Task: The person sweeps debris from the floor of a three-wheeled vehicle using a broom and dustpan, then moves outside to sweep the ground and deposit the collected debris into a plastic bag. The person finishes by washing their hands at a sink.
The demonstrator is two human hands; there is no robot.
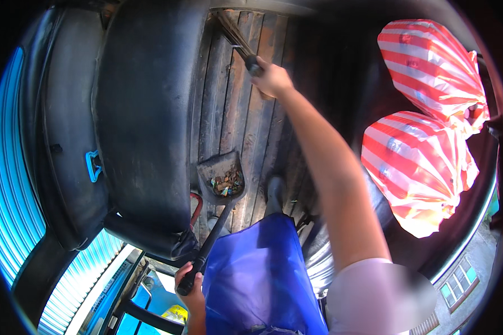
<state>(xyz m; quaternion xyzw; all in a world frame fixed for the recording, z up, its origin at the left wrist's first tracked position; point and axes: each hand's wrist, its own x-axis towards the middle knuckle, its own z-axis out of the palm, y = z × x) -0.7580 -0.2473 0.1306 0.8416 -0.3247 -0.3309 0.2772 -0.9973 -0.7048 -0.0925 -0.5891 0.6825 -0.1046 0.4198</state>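
My left hand (pixel 191 286) is wrapped round the long black handle of a dustpan (pixel 221 163), low in the view. The pan lies on the ribbed floor and holds a small heap of debris (pixel 227 182), mixed brown bits and coloured scraps. My right arm stretches far forward, and my right hand (pixel 274 81) grips a hand broom (pixel 237 40) by its dark grip. The broom's thin, stiff bristles point to the far left, at the far end of the floor. Broom and pan are well apart.
Along the left runs a black padded seat (pixel 145 111), with a blue handle-like piece (pixel 93 166) beside it. Two red-and-white striped bags, one far (pixel 425 61) and one near (pixel 411 162), sit on the right. Blue cloth (pixel 257 268) covers my lap; the worn, grooved floor (pixel 235 123) lies ahead.
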